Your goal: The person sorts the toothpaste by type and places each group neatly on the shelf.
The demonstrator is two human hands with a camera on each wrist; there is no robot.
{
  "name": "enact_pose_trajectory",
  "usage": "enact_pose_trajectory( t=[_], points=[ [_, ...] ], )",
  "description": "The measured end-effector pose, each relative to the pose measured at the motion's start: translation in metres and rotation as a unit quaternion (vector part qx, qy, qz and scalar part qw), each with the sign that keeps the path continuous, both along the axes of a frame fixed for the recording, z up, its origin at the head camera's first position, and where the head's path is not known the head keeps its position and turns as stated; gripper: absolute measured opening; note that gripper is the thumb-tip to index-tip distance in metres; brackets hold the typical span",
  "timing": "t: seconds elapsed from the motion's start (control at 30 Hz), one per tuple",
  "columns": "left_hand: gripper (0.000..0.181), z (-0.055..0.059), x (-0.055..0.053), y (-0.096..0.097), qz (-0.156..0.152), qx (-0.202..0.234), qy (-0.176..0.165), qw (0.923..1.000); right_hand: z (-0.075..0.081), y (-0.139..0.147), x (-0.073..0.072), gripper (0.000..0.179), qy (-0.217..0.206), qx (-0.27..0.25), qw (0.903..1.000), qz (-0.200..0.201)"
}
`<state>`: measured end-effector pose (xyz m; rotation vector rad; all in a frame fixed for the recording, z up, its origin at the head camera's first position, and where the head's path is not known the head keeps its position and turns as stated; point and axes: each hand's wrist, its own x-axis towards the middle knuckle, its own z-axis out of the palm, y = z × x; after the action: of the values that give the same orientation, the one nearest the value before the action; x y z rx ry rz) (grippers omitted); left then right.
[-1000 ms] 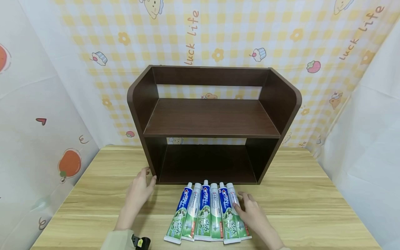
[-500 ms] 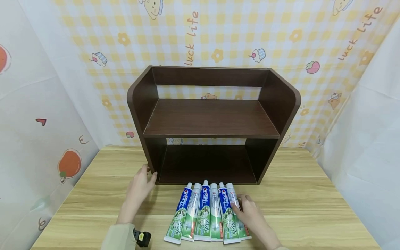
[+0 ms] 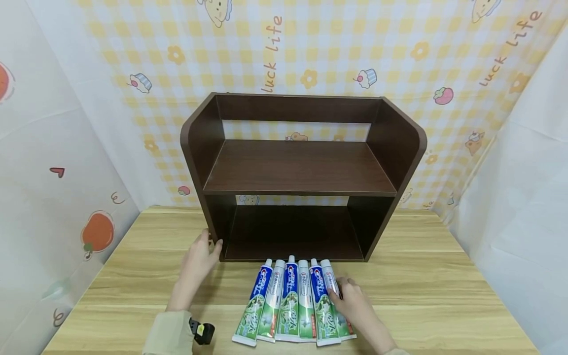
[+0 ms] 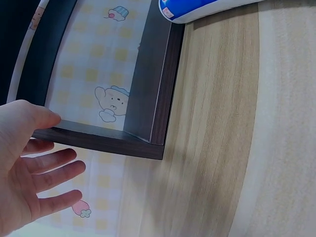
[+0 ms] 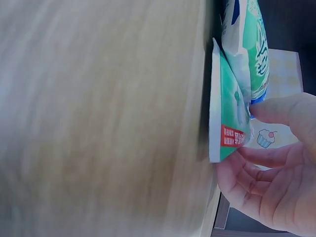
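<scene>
Toothpaste tubes, several of them, lie side by side on the table in the head view, caps toward a dark brown two-tier shelf [image 3: 301,167]. Blue-green tubes [image 3: 252,310] alternate with white-green ones. My right hand [image 3: 355,301] holds the rightmost white-green toothpaste tube [image 3: 329,276], thumb over it by the neighbouring blue-green tube [image 3: 326,318]; its fingers [image 5: 247,182] bend in at the tube's outer edge. My left hand [image 3: 196,261] is at the shelf's lower left side, thumb [image 4: 47,117] at the panel's front edge, the other fingers loosely spread outside.
The shelf stands at the middle of a wooden table [image 3: 448,286], its lower front edge just behind the tube caps. A yellow checked cloth [image 3: 310,49] hangs behind it. White cloths [image 3: 519,172] close off both sides.
My right fingers have drawn in around the rightmost tube, and its thumb has shifted slightly left. The left hand has edged up against the shelf side. Tubes and shelf have stayed put.
</scene>
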<state>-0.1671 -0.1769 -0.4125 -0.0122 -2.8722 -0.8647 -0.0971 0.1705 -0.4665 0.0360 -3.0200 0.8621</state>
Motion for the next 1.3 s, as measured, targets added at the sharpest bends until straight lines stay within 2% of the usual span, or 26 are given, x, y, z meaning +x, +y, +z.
enact_pose_trajectory(
  t=[0.27, 0.47, 0.57, 0.67, 0.97, 1.3],
  points=[
    [0.053, -0.001, -0.004, 0.001, -0.002, 0.003, 0.007, 1.0000, 0.003, 0.000, -0.001, 0.041, -0.029, 0.011, 0.9995, -0.009],
    [0.049, -0.004, -0.006, -0.001, -0.003, 0.059, 0.006, 0.9982, 0.005, -0.001, -0.003, 0.035, -0.057, -0.006, 0.9983, -0.014],
    [0.043, -0.007, -0.008, -0.002, -0.002, 0.091, 0.014, 0.9958, 0.006, -0.001, -0.004, 0.030, -0.072, -0.032, 0.9968, -0.010],
    [0.037, -0.010, -0.010, -0.002, 0.002, 0.104, 0.026, 0.9942, 0.006, 0.001, -0.005, 0.029, -0.086, -0.060, 0.9944, -0.008],
    [0.027, -0.012, -0.013, 0.001, 0.009, 0.105, 0.054, 0.9929, 0.007, 0.006, -0.008, 0.029, -0.118, -0.102, 0.9878, -0.001],
    [0.026, -0.014, -0.012, 0.004, 0.015, 0.099, 0.076, 0.9920, 0.008, 0.007, -0.009, 0.022, -0.134, -0.087, 0.9872, -0.002]
  ],
)
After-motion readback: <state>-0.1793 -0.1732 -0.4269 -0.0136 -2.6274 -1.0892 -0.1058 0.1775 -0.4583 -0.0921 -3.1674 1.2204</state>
